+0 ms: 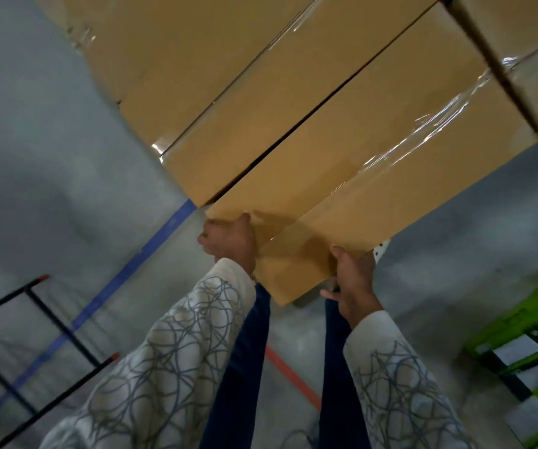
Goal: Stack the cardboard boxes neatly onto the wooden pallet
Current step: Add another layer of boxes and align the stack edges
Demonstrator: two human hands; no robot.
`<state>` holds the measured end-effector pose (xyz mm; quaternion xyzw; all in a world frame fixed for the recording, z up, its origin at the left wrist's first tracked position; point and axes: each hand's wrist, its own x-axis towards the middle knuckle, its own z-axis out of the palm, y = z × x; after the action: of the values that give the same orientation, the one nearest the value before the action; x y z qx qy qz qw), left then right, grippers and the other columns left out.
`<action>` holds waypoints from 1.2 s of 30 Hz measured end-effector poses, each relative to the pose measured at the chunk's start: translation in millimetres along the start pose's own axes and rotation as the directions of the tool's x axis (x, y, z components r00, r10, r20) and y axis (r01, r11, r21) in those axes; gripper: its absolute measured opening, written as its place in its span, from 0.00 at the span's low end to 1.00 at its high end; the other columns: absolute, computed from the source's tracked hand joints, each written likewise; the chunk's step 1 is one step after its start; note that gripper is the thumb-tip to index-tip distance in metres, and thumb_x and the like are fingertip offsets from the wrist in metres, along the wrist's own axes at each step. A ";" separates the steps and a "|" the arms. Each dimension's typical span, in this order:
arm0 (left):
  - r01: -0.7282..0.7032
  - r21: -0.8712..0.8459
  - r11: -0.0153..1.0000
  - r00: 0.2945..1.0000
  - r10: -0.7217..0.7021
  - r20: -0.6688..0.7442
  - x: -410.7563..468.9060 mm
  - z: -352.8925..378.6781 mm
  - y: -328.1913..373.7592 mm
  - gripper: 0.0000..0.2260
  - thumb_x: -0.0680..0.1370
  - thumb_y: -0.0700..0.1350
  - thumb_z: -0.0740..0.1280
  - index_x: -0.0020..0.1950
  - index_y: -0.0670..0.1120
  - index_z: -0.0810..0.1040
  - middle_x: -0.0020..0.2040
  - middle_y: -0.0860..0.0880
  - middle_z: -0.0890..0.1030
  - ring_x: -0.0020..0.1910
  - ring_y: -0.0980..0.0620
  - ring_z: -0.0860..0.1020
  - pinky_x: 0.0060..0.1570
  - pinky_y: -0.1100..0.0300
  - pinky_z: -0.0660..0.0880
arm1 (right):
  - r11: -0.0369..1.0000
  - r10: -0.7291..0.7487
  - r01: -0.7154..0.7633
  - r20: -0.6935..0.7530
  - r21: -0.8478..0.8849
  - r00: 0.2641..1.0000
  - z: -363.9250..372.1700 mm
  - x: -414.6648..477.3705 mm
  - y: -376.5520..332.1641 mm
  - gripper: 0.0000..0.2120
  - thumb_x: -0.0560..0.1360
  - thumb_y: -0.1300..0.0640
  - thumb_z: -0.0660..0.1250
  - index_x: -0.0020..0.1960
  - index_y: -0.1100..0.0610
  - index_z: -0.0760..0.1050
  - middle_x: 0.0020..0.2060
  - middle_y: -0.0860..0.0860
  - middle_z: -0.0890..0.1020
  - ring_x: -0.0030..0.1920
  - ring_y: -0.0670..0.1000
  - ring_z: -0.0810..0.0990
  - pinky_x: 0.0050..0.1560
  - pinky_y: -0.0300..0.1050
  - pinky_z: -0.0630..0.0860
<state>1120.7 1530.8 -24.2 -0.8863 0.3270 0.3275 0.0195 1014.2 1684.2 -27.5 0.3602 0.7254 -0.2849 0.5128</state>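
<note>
A long brown cardboard box [374, 163] with clear tape runs from the centre toward the upper right. My left hand [228, 241] grips its near left corner, fingers curled over the edge. My right hand [355, 280] holds the near end face, thumb up on the cardboard and fingers curled under the bottom edge. The box lies right beside several more stacked cardboard boxes [228, 92] to its left, with a thin dark gap between them. The wooden pallet is hidden from view.
Grey concrete floor with a blue tape line [125, 273] and an orange tape line [290, 374]. A black metal frame with orange tips [50, 322] stands at the lower left. A green and white carton [533, 351] sits at the right. My legs are below the box.
</note>
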 end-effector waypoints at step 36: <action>-0.067 -0.502 0.862 0.993 0.107 0.050 78.2 -16.9 -17.3 0.26 0.75 0.38 0.77 0.73 0.42 0.76 0.65 0.44 0.82 0.59 0.53 0.81 0.45 0.74 0.77 | 0.968 0.147 -0.104 0.179 -0.226 0.973 24.3 -6.7 24.9 0.50 0.75 0.42 0.76 0.84 0.46 0.45 0.69 0.51 0.74 0.58 0.55 0.78 0.38 0.60 0.85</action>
<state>1185.3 1495.9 -60.4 -0.8324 0.2698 0.4348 -0.2128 1049.0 1678.0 -29.8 0.3185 0.6741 -0.2052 0.6341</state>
